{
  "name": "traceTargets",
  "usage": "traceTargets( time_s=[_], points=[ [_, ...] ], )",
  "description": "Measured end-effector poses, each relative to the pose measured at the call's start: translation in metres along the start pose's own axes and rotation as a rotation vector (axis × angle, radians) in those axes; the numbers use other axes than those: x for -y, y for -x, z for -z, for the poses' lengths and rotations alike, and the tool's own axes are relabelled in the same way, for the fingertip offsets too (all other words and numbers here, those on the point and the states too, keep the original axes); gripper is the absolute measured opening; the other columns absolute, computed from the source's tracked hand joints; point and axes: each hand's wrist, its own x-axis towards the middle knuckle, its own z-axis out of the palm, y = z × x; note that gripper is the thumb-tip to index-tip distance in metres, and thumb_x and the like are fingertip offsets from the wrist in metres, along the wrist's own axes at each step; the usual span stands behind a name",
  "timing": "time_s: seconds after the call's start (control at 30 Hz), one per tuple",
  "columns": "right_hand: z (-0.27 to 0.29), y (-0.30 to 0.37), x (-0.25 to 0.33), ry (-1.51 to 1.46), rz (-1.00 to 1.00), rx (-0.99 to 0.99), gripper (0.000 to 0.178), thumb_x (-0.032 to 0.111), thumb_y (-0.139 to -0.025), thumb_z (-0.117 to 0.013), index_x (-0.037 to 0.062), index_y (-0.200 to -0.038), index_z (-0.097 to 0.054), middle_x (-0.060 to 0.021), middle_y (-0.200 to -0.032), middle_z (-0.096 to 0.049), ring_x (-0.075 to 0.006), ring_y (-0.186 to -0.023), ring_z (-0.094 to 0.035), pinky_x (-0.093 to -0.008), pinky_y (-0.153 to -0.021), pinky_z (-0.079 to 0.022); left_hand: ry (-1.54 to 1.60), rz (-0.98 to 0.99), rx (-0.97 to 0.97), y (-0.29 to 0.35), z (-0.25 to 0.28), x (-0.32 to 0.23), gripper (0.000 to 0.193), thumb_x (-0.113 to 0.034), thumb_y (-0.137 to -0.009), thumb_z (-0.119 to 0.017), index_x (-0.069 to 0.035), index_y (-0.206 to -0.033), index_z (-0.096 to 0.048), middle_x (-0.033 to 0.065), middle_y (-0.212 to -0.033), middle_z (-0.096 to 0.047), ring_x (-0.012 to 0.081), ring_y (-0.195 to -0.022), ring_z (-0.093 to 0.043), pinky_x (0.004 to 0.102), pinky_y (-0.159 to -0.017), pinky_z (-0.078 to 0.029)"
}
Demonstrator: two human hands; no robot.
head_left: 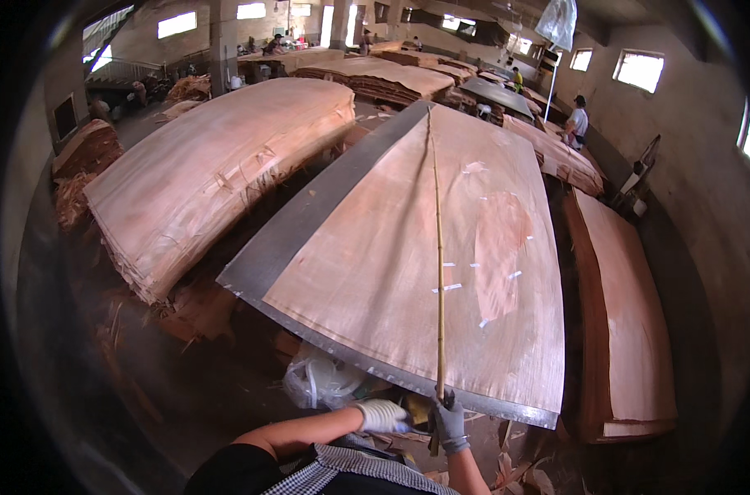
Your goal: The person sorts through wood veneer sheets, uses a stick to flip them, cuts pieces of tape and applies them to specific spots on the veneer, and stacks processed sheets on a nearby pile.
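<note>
A long, thin bamboo pole (438, 247) lies lengthwise over a wood veneer sheet (350, 272), from the sheet's far end to its near edge. My right hand (451, 422), in a grey glove, is closed around the pole's near end. Just left of it is my left hand (381, 416), in a white glove with bluish fingertips, its fingers curled together; what they hold, if anything, is hidden. A dark and yellowish rounded thing (418, 410) shows between the two hands. White tape strips (447, 288) and a pinker veneer patch (499, 256) lie on the sheet, right of the pole.
The sheet rests on a grey-topped table (300, 198). A tall veneer stack (226, 165) stands left, a lower one (635, 305) right. A clear plastic bag (317, 379) is under the near edge. Veneer scraps (507, 470) litter the floor. A person (577, 124) stands far right.
</note>
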Motion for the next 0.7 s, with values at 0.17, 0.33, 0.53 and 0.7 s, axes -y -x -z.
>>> traceTargets(
  time_s=[0.17,0.33,0.53,0.7],
  points=[
    [-0.039,0.076,0.075,-0.089,-0.144,0.196,0.036,0.009,-0.081,-0.058,0.0038,-0.116,-0.053,-0.0001,-0.059,-0.051,-0.0081,-0.041,-0.045,-0.0228,-0.038,-0.037,0.167,0.168,-0.587,0.059,0.015,0.133,0.038,-0.037,-0.088,-0.047,-0.005,-0.103,-0.062,0.0170,-0.101,-0.063,0.0318,-0.092,-0.060,0.0384,-0.082,-0.047],
    [-0.003,0.149,-0.011,0.349,-0.253,0.283,0.028,0.018,-0.083,-0.058,0.0025,-0.107,-0.058,-0.0066,-0.076,-0.061,-0.0153,-0.068,-0.054,-0.0304,-0.063,-0.046,0.347,0.472,-0.931,0.089,0.085,0.168,0.041,-0.032,-0.084,-0.055,-0.009,-0.118,-0.055,0.0185,-0.111,-0.059,0.0318,-0.107,-0.053,0.0360,-0.093,-0.041],
    [-0.004,0.179,-0.093,0.312,-0.353,0.170,0.025,0.012,-0.082,-0.058,0.0006,-0.104,-0.059,-0.0060,-0.076,-0.060,-0.0140,-0.069,-0.053,-0.0293,-0.065,-0.045,-0.175,0.551,-1.168,0.115,0.185,0.204,0.035,-0.015,-0.079,-0.057,-0.011,-0.114,-0.058,0.0190,-0.133,-0.039,0.0383,-0.123,-0.034,0.0398,-0.103,-0.030],
    [-0.002,0.213,-0.115,0.277,-0.445,0.142,0.026,0.010,-0.080,-0.059,-0.0005,-0.105,-0.060,-0.0079,-0.080,-0.062,-0.0159,-0.073,-0.055,-0.0292,-0.069,-0.046,-0.101,1.114,-0.743,0.114,0.143,0.290,0.052,-0.052,-0.085,-0.040,-0.025,-0.128,-0.047,0.0156,-0.141,-0.030,0.0306,-0.132,-0.026,0.0506,-0.108,-0.013]
  ],
)
